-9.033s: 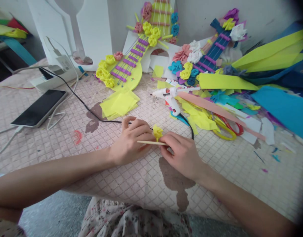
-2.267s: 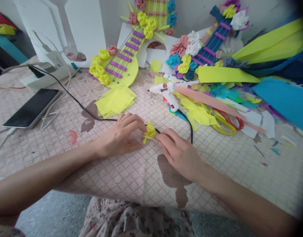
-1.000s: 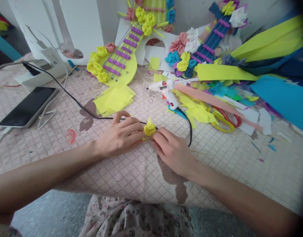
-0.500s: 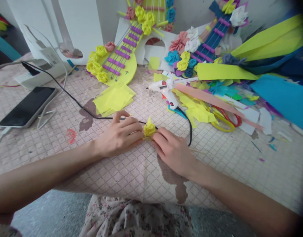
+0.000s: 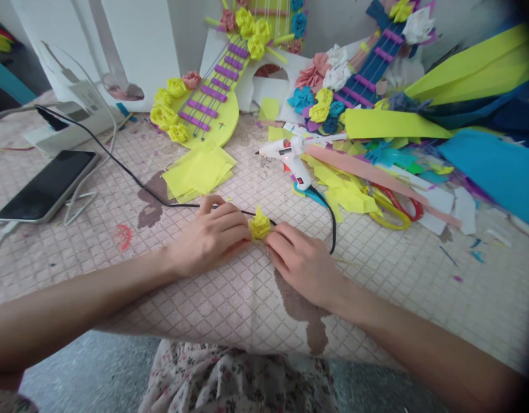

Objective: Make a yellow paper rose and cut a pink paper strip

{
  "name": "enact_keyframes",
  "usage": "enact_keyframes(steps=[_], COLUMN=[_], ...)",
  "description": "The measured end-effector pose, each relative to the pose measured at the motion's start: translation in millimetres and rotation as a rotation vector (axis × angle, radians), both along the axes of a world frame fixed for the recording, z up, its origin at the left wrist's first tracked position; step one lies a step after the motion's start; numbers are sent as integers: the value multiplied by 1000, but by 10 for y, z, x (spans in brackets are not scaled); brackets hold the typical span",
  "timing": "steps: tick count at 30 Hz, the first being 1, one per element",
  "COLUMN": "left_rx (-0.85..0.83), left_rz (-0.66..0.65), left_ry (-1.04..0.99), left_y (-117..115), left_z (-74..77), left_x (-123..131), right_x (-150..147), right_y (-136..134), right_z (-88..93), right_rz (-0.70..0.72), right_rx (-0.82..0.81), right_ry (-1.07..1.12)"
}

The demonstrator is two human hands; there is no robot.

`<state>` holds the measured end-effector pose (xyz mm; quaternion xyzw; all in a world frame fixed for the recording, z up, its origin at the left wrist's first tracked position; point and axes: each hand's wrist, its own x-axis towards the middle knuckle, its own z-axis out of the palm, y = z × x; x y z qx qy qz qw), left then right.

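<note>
One smartphone with a black screen (image 5: 47, 186) starts us off on the left, lying flat on the cloth-covered worktop (image 5: 221, 304). A thin black cord (image 5: 131, 172) runs right from the charger side, and beyond it sits a loose stack of thin yellow paper squares (image 5: 199, 169), near the yellow guitar shape with purple bars (image 5: 213, 109). Here's the left hand (image 5: 210, 235), its grip pinched, as it appears, against the left of the small crumpled yellow paper flower (image 5: 260, 226). That flower stands between both hands, its tip up. On its right, the right hand (image 5: 305, 264) has its grip closed on the base. Squeeze or twist too hard, and I'd say the thin paper tears or the petals flatten; ease off, and it could unroll. Farther back, the white glue gun with a red light (image 5: 290, 158) looks powered. The cord passes behind the flower, so a snagging wrist could drag the gun, and its nozzle may be hot. At the right, yellow-and-red-handled scissors (image 5: 397, 215) lie among scraps.
</note>
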<state>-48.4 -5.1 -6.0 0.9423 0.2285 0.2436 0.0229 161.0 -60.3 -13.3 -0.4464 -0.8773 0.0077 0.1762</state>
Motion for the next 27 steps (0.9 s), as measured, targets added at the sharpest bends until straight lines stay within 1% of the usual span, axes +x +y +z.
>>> enact_keyframes(steps=[5, 9, 20, 27], left_rx=[-246, -335, -407, -404], left_rz=[74, 120, 124, 122], left_ry=[-27, -57, -76, -126], left_y=[-39, -56, -76, -90], left_z=[24, 19, -14, -28], left_x=[28, 44, 81, 110], right_x=[2, -3, -42, -47], right_y=[8, 12, 39, 46], right_z=[13, 9, -7, -43], right_rz=[-1, -3, 16, -16], right_rx=[0, 35, 91, 129], right_ry=[0, 23, 81, 43])
